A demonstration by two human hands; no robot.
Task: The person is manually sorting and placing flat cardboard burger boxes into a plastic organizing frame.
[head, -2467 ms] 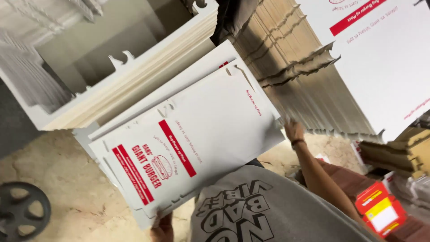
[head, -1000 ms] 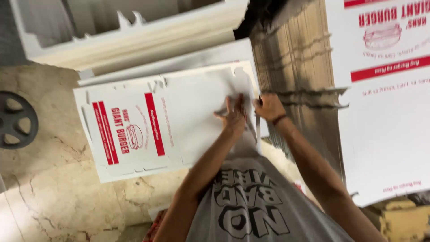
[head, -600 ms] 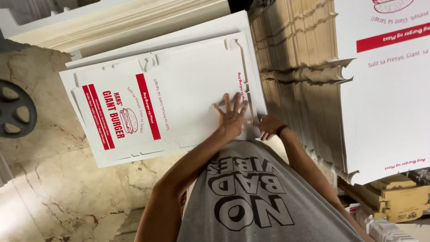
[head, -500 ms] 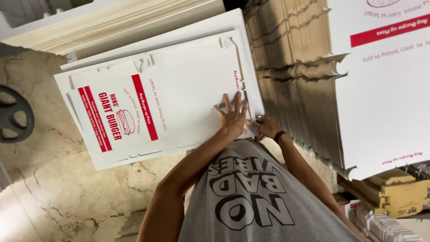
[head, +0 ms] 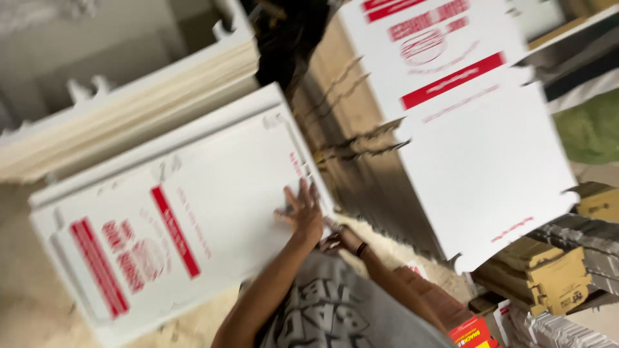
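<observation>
Flat white box blank [head: 187,219] with red stripes lies on a stack of like blanks. Head view: the left hand [head: 302,212] presses on its right edge, fingers spread apart, as before. The right hand [head: 335,240] has slipped under that edge; its grip cannot be told.

Soft, even indoor light; strong motion blur throughout; print smeared; no glare.

One head-worn view looks steeply down, close over the person's chest, tilted and blurred.
</observation>
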